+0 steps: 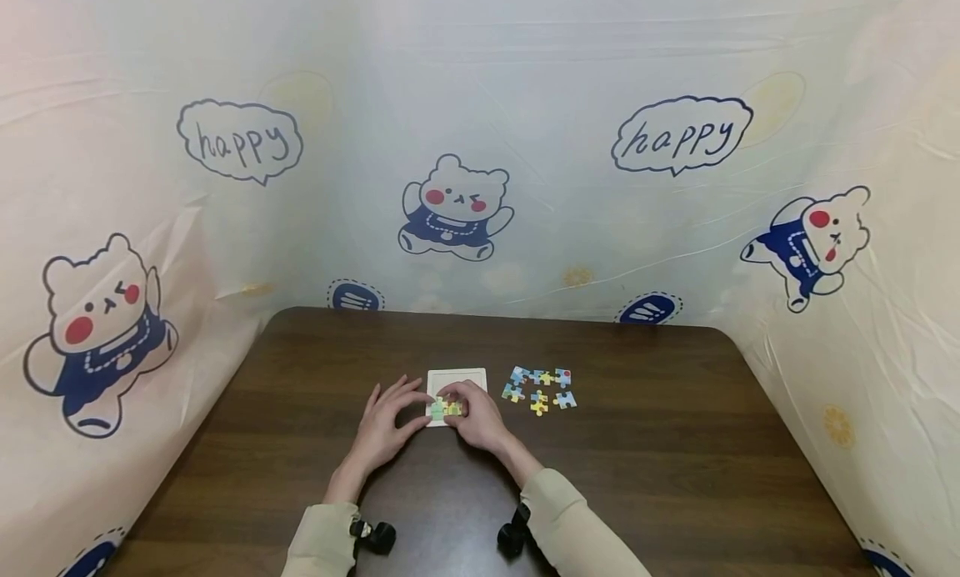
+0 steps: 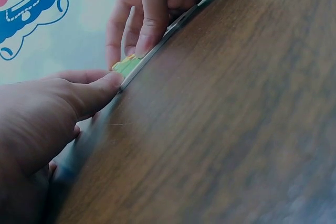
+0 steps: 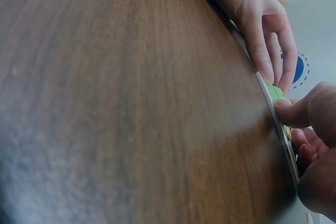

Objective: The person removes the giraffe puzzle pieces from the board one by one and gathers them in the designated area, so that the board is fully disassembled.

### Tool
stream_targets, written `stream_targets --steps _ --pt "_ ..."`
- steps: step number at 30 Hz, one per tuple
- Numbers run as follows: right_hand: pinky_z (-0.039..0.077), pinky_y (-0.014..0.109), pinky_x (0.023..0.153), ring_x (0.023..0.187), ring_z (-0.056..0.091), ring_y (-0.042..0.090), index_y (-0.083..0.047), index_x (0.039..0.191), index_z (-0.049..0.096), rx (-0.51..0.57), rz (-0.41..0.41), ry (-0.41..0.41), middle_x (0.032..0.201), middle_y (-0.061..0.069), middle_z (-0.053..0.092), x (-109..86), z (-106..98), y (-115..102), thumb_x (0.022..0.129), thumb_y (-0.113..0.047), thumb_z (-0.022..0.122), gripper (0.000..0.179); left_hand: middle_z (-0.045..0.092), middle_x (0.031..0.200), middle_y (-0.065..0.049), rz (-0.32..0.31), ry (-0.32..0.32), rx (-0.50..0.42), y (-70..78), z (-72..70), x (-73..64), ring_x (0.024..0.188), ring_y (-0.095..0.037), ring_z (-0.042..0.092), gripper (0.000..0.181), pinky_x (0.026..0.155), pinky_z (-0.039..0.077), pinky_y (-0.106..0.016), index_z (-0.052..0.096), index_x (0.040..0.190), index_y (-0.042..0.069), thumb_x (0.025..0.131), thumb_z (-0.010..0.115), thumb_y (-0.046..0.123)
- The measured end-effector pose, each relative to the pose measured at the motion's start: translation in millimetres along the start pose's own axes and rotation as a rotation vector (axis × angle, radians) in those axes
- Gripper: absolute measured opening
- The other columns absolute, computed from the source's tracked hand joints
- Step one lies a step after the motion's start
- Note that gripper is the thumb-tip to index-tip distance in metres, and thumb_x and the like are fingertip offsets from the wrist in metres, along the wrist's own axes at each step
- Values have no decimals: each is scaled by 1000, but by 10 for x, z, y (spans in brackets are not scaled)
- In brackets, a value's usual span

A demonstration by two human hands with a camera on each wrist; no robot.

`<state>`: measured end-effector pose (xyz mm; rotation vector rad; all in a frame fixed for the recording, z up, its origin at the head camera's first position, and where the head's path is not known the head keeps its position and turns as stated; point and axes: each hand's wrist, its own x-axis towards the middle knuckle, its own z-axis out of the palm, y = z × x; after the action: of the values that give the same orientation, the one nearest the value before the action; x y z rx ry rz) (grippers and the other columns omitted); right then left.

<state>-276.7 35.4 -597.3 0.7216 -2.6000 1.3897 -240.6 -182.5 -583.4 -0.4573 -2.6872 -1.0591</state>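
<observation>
In the head view, a small white puzzle tray [image 1: 457, 375] lies on the table, with joined green and yellow jigsaw pieces [image 1: 438, 408] along its near side. My left hand [image 1: 381, 427] comes in from the left, thumb and index finger pinching the green end of the pieces. From the right, my right hand [image 1: 480, 420] has its thumb and fingers round the yellow part, hiding some of it. The left wrist view shows a green piece [image 2: 127, 65] between both hands' fingertips, low over the tray edge. Green also shows between the hands in the right wrist view [image 3: 276, 92].
Several loose jigsaw pieces [image 1: 539, 402], blue and yellow, lie on the brown wooden table [image 1: 660, 444] to the right of the tray. A pale curtain [image 1: 570, 185] with printed bears hangs round the table's back and sides.
</observation>
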Motion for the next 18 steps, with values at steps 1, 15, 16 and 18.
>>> stream_targets --steps 1,15,16,18 --pt "44 19 68 75 52 4 -15 120 77 3 0 -4 102 3 70 -4 -3 -7 87 -1 88 38 66 156 -20 1 3 -1 -1 -2 -7 158 -49 47 30 129 16 -80 81 122 19 93 88 19" --pt "41 22 71 74 46 4 0 126 75 -17 82 -143 89 9 64 -7 -193 -395 96 7 74 30 65 158 -18 -11 -20 10 2 -38 -9 160 -47 45 26 131 15 -78 82 121 19 95 87 20" --pt "42 22 72 74 47 4 1 125 74 -19 87 -146 90 9 64 -4 -199 -401 96 8 74 30 65 158 -18 -6 -20 10 0 -36 -5 160 -47 45 26 131 15 -78 82 121 19 95 87 20" --pt "42 22 72 75 47 5 1 126 74 -24 107 -154 90 8 64 2 -201 -393 97 7 74 29 65 158 -18 2 -17 3 -1 -31 1 160 -47 45 26 131 15 -79 82 120 19 95 87 20"
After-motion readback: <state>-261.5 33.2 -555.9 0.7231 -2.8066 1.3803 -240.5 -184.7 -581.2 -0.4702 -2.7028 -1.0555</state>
